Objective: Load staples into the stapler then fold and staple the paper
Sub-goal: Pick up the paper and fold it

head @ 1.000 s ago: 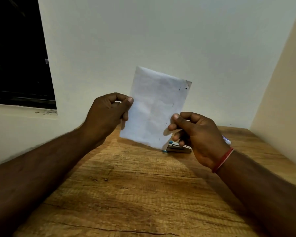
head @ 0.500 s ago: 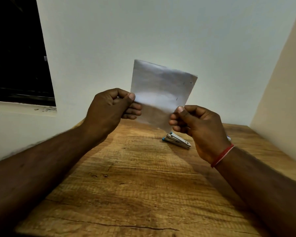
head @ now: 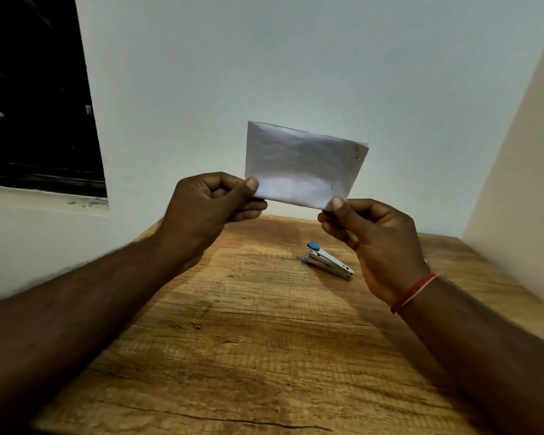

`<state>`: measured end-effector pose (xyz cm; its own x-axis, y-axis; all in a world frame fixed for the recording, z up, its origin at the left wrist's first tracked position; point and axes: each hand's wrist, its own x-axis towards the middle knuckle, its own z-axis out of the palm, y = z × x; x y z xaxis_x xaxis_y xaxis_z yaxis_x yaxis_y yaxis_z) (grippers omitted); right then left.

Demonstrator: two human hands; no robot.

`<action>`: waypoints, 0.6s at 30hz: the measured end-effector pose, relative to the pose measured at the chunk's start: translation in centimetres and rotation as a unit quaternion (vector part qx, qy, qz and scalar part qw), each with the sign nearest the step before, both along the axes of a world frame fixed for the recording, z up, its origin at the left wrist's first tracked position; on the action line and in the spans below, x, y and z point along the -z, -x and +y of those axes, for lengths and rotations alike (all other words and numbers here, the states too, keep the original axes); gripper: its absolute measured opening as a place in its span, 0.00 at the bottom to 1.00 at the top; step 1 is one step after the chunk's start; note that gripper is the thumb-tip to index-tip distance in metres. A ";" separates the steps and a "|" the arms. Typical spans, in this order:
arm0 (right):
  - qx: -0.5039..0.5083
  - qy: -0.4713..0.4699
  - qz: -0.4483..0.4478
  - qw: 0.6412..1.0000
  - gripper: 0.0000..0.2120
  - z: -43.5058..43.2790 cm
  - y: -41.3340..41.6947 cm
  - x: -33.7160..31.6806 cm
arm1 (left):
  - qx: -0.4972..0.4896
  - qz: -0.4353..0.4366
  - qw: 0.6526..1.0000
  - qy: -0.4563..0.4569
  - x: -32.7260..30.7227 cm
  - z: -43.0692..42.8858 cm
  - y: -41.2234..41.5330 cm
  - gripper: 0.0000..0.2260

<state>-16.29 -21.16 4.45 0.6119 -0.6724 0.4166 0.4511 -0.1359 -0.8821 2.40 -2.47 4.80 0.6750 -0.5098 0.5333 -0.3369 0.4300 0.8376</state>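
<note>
A white folded paper (head: pixel 302 164) is held up in the air above the far part of the wooden table (head: pixel 264 356). My left hand (head: pixel 208 208) pinches its lower left corner between thumb and fingers. My right hand (head: pixel 371 243) pinches its lower right corner. Small staple marks show near the paper's right edge. A silver stapler with blue ends (head: pixel 327 261) lies on the table below the paper, just left of my right hand, with nothing touching it.
A white wall stands right behind the table and a beige wall (head: pixel 515 183) closes the right side. A dark window opening (head: pixel 35 95) with a ledge is at the upper left. A red thread band circles my right wrist.
The paper's lower half has been folded up, so the sheet went from tall to a short wide strip. Both hands rose with it, and the stapler beneath came into full view.
</note>
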 end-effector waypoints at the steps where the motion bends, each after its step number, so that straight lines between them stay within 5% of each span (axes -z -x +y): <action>1: 0.001 0.002 -0.005 1.000 0.13 0.0 0.1 -0.1 | 0.001 0.000 1.000 0.000 0.0 0.0 0.0 0.10; 13: 0.037 0.131 0.039 0.990 0.07 -0.2 0.2 0.4 | 0.055 0.076 0.995 0.022 0.3 -0.4 -0.2 0.13; 18: -0.041 0.042 0.024 0.998 0.11 -0.3 -0.2 0.5 | 0.004 0.016 1.000 0.006 0.2 0.1 -0.5 0.10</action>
<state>-16.08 -21.44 3.98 0.6831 -0.5838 0.4388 0.4219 -0.1750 -0.8896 2.90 -2.38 4.62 0.6885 -0.5081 0.5175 -0.3066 0.4428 0.8426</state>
